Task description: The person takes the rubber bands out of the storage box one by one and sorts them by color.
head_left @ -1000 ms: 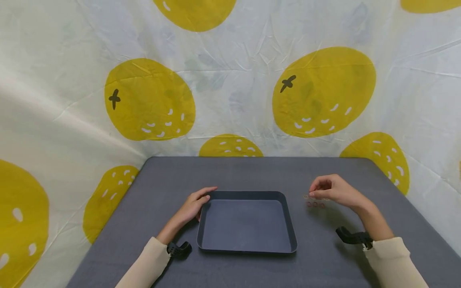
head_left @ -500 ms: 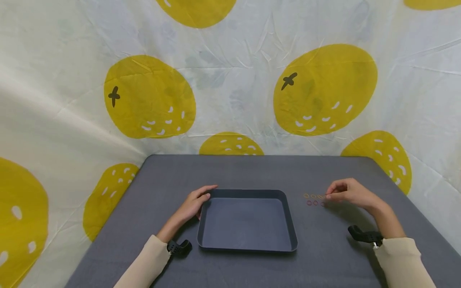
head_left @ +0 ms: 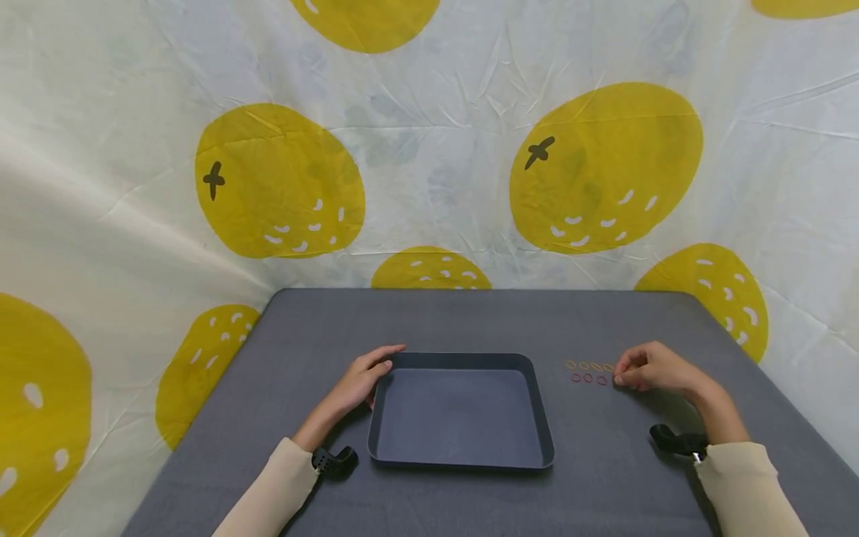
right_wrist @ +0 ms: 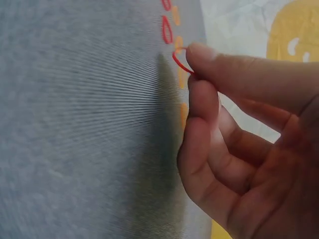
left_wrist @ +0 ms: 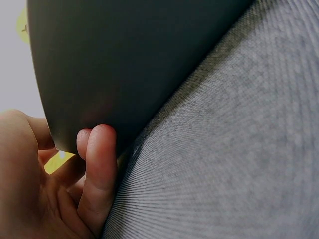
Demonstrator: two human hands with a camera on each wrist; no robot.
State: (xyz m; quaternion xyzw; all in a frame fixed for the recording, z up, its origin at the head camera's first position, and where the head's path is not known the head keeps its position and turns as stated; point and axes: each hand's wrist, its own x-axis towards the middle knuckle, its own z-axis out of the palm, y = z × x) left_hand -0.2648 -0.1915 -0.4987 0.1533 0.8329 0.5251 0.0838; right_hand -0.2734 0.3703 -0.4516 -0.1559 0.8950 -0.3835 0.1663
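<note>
My left hand [head_left: 359, 384] holds the far left corner of a dark grey rectangular tray [head_left: 463, 418]. In the left wrist view, its fingertips [left_wrist: 101, 144] lie against the tray's outer wall. To the right of the tray, my right hand [head_left: 658, 367] is low over the table, pinching a thin red rubber band [right_wrist: 180, 65] between thumb and forefinger. That band stands at the right end of a row of red rubber bands [head_left: 588, 379]. Just behind runs a row of yellow-orange rubber bands [head_left: 584, 366], whose right end meets the fingertips in the head view.
A grey cloth covers the table [head_left: 429, 321]. White fabric [head_left: 436, 179] with large yellow fruit prints hangs behind the table and along its sides. Each wrist carries a black camera mount, such as the one on the right [head_left: 678, 440].
My right hand has moved right and then slightly nearer, from over the yellow row to the end of the red row, uncovering more bands. The left hand and tray stay put.
</note>
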